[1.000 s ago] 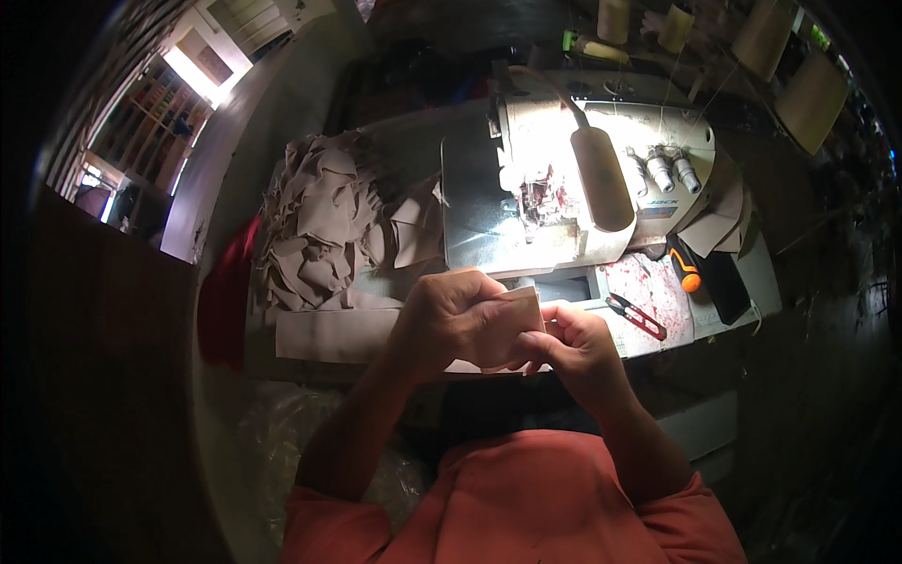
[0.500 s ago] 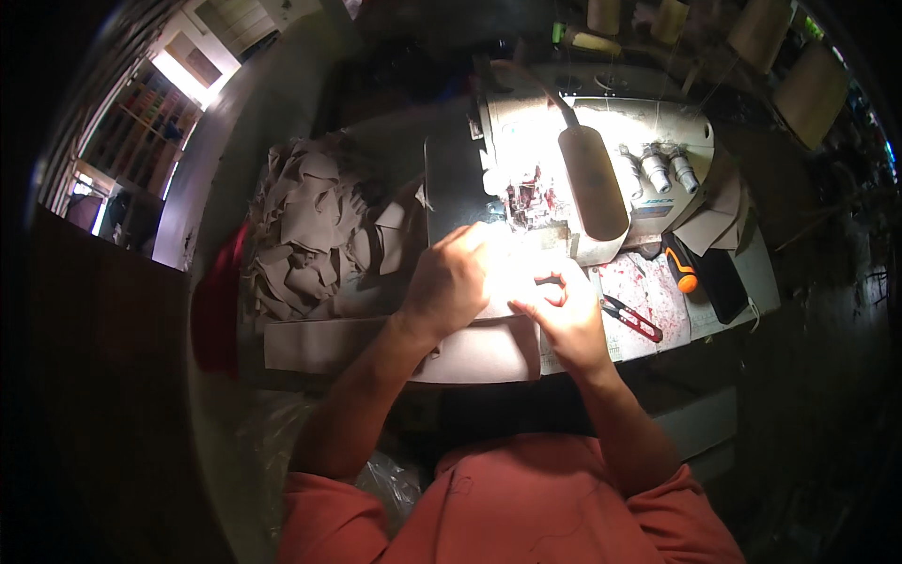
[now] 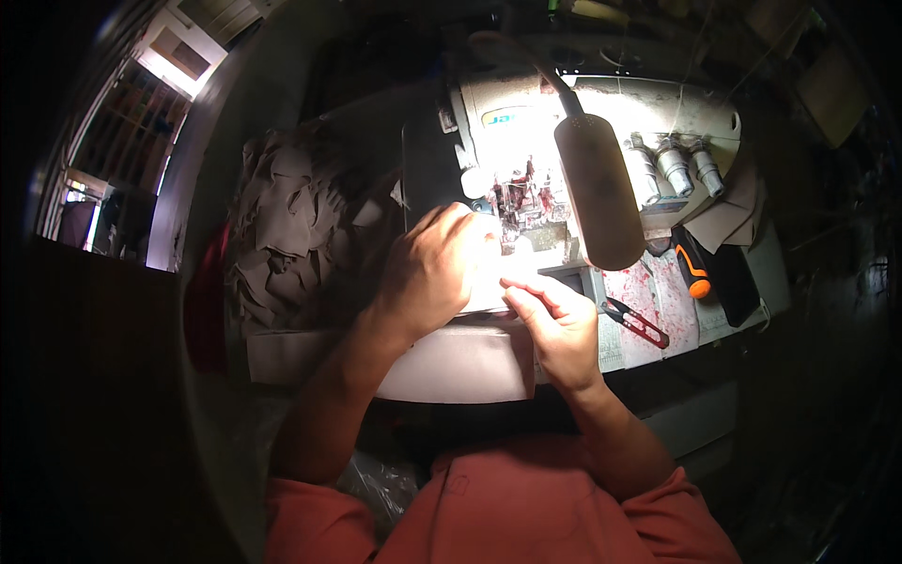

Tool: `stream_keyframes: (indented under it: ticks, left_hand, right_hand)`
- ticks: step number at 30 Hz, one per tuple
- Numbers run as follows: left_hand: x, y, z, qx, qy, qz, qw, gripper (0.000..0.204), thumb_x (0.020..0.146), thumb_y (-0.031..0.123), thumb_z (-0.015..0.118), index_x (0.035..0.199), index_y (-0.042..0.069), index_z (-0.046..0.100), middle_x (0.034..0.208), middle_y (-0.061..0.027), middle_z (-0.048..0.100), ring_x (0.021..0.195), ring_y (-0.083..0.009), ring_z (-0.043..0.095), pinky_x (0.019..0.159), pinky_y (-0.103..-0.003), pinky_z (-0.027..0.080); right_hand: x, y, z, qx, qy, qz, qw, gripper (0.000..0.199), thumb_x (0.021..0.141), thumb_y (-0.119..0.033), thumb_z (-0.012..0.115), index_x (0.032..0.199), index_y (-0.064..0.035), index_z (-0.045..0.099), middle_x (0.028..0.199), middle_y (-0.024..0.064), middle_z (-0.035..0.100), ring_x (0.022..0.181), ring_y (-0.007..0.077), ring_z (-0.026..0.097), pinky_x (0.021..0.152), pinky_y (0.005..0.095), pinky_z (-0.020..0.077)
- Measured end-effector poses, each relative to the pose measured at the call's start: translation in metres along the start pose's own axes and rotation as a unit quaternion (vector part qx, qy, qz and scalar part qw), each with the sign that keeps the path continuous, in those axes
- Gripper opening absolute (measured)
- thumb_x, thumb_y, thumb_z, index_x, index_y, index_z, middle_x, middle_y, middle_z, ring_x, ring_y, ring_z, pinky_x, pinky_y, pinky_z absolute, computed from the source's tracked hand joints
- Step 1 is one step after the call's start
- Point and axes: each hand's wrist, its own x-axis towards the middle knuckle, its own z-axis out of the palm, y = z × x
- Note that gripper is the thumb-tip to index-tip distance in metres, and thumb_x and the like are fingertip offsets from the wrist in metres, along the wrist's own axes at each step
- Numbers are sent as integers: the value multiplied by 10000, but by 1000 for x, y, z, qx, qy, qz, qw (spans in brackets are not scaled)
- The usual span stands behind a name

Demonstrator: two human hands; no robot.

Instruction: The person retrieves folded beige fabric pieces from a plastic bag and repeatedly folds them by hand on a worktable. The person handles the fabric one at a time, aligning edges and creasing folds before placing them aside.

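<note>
Under the bright lamp, my left hand (image 3: 437, 273) is curled with its fingers bent down at the front of a sewing machine (image 3: 531, 202). A pale piece of fabric (image 3: 485, 293), washed out by the glare, lies under those fingers. Thumb and forefinger of my right hand (image 3: 562, 329) are pinched together at the right edge of this fabric, just in front of the machine's needle area. The left fingertips are partly lost in the glare. Below both hands, a broad pale fabric panel (image 3: 460, 365) lies along the table's front edge.
A heap of cut fabric pieces (image 3: 287, 216) lies to the left. An oblong lamp head (image 3: 599, 193) hangs over the machine. To the right are red-handled thread snips (image 3: 639, 324), an orange-and-black tool (image 3: 693, 268), a dark phone-like slab (image 3: 733, 287) and more fabric pieces (image 3: 728, 216).
My right thumb and forefinger have gone from a loose loop to a straight pinch. My left hand has shifted slightly left in the picture, and the whole view has moved a little.
</note>
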Motion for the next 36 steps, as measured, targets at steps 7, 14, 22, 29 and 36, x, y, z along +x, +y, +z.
stream_keyframes:
  ticks: [7, 14, 22, 29, 36]
  left_hand:
    - [17, -36, 2, 179, -161, -148, 959, 221, 712, 144, 564, 888, 14, 535, 887, -178, 538, 832, -319, 515, 760, -412, 405]
    - [56, -125, 1, 321, 60, 23, 945, 448, 698, 254, 570, 1061, 4, 493, 1025, -184, 533, 946, -338, 494, 849, -375, 375]
    - [-35, 5, -31, -147, 89, -194, 966, 183, 761, 92, 573, 924, 23, 527, 866, -114, 562, 852, -204, 533, 780, -307, 406]
    - [-69, 47, 7, -132, -17, -75, 988, 182, 622, 74, 677, 758, 48, 559, 775, -67, 530, 784, -232, 495, 712, -322, 408]
    - [-70, 48, 10, -181, 68, -13, 981, 117, 674, 71, 647, 780, 69, 598, 776, -52, 521, 769, -226, 485, 693, -324, 406]
  right_hand:
    - [-2, 1, -9, -60, 12, -15, 998, 160, 795, 0, 523, 934, 44, 589, 748, 98, 630, 675, 123, 601, 605, 224, 469]
    - [-21, 2, -31, -127, -49, 84, 987, 224, 730, -67, 637, 909, 32, 545, 742, 55, 579, 647, 83, 515, 593, 205, 430]
    - [-20, 0, -32, -356, -52, -195, 912, 92, 660, -58, 652, 681, -39, 565, 659, 52, 552, 621, 213, 503, 596, 302, 388]
    - [-29, -18, -26, -325, -65, -257, 908, 117, 675, -60, 639, 744, -51, 545, 722, 67, 545, 676, 237, 500, 601, 303, 384]
    - [-35, -28, -28, -258, -108, -110, 954, 280, 631, -107, 707, 843, -29, 541, 797, 69, 537, 677, 160, 498, 572, 248, 403]
